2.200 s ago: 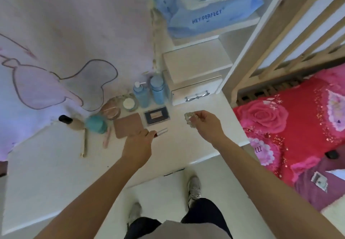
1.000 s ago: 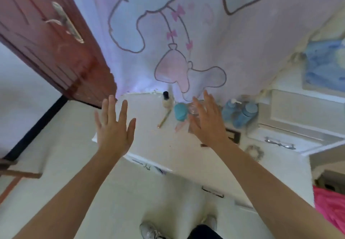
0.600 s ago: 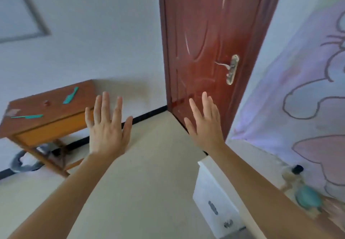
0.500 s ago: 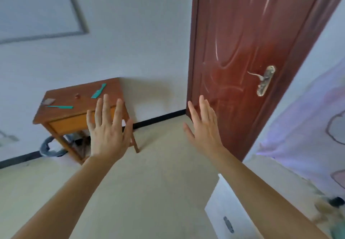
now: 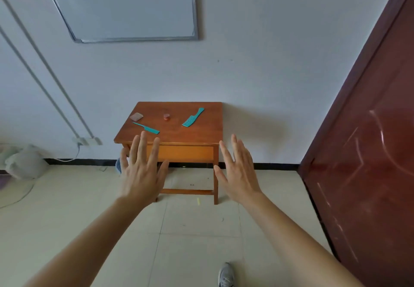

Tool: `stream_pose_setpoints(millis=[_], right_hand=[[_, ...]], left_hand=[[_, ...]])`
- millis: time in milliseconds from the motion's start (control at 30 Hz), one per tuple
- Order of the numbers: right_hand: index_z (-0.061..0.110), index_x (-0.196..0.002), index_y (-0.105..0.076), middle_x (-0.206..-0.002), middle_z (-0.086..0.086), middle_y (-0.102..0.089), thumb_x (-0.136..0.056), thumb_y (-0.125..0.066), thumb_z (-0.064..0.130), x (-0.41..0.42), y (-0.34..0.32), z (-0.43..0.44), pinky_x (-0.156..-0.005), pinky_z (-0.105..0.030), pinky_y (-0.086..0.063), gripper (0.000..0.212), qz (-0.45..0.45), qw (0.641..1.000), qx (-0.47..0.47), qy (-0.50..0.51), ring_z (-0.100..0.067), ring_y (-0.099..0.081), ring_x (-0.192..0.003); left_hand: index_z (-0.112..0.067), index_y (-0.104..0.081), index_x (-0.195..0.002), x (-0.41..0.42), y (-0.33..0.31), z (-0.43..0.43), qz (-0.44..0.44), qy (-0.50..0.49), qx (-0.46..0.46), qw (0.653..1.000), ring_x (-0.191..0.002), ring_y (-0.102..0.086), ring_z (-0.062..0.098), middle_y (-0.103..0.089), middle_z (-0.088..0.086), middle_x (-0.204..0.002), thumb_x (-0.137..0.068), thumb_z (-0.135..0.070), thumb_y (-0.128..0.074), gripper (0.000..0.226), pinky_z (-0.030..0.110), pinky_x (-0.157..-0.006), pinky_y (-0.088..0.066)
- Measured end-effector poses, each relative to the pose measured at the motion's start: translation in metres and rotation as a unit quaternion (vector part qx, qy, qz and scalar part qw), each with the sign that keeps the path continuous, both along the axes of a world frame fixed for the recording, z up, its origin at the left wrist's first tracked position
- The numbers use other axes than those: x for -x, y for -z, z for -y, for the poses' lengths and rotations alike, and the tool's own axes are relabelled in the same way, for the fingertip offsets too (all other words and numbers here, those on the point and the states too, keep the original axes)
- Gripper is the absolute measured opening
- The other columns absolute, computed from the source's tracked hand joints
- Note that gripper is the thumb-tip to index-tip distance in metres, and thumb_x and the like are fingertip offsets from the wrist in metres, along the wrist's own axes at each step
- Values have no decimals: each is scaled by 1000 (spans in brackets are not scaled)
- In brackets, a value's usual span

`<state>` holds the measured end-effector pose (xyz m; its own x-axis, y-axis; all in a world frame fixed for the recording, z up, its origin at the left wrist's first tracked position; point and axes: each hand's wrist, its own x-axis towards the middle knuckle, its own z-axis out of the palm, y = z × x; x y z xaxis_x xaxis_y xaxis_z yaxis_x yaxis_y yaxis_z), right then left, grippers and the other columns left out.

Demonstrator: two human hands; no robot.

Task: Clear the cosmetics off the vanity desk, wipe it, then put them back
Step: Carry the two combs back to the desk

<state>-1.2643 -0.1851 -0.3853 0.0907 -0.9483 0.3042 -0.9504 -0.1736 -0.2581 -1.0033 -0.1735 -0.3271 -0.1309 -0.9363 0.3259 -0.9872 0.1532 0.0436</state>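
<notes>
**Presently on the side table: four small toiletries, both hands free**

Location. We count four items on the small brown wooden side table [image 5: 201, 134], which stands against the white wall beside the dark red wooden door [image 5: 369, 152]. The vanity desk is out of view, so we cannot say how it stands.

Hands. Our left hand [image 5: 141, 174] and right hand [image 5: 239, 172] are held out in front of the table, fingers straight and spread. They hold nothing and touch nothing.

Item 1. Wide-toothed teal plastic comb [image 5: 192, 118], lying flat towards the right of the top. We judge it light and stiff. It is best pinched by the curved handle, clear of the teeth.

Item 2. Slim teal plastic tail comb [image 5: 146, 128], near the front left edge. It looks very light, and the thin tail may flex. We would take it at the toothed body, or slide it to the table edge first, since it lies low.

Item 3. Small pinkish flat pad [image 5: 136, 116], at the left rear. It is too small to identify. Probably soft or thin, it could be lifted by opposite edges.

Item 4. Small squat red pot [image 5: 166, 117], upright between the pad and the wide comb. It is likely hard and smooth, possibly breakable. We would grip it round the sides with fingertips and keep it level.
</notes>
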Motion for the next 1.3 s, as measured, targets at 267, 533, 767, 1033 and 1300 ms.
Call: stream_pose_setpoints(millis=[267,533,767,1033,1300], right_hand=[[21,-157,-10,-164,-9,10,-101,-32,48,-9,-6,188,-122,-46,-17,65,-9,997,-59,-40,-28,0,-152],[21,-155,-18,-164,-10,3,-102,-40,40,-73,1,320,-123,-46,-11,61,-50,992,-73,-91,-29,1,-152],[22,-154,-23,-164,-11,-5,-100,-48,32,-116,32,419,-118,-41,-4,60,-100,986,-117,-62,-30,-1,-152],[24,-152,-22,-163,-7,-11,-99,-52,34,-149,95,455,-120,-42,-22,61,-73,961,-268,13,-28,-11,-151],[22,-156,-12,-164,-11,-1,-104,-37,31,-150,155,484,-123,-47,-9,59,-107,943,-314,3,-29,4,-152]], left_hand=[[-23,-17,-154,-4,5,172,20,-25,-106,994,-150,0,26,-4,8,-163,-94,-60,-9,71,52,-119,-11],[-26,-7,-154,-64,31,285,31,-50,-153,986,-150,5,27,4,6,-163,-100,-49,-30,63,50,-120,-10],[-30,-4,-153,-125,72,403,65,-37,-242,967,-149,4,31,2,5,-163,-95,-34,-52,75,52,-118,-11],[-29,-17,-151,-169,134,479,85,70,-356,928,-147,-19,27,-18,3,-161,-95,-35,-56,67,47,-115,-26],[-24,-9,-154,-178,195,494,129,108,-415,894,-150,4,29,5,7,-163,-95,-16,-57,77,49,-117,-18]])
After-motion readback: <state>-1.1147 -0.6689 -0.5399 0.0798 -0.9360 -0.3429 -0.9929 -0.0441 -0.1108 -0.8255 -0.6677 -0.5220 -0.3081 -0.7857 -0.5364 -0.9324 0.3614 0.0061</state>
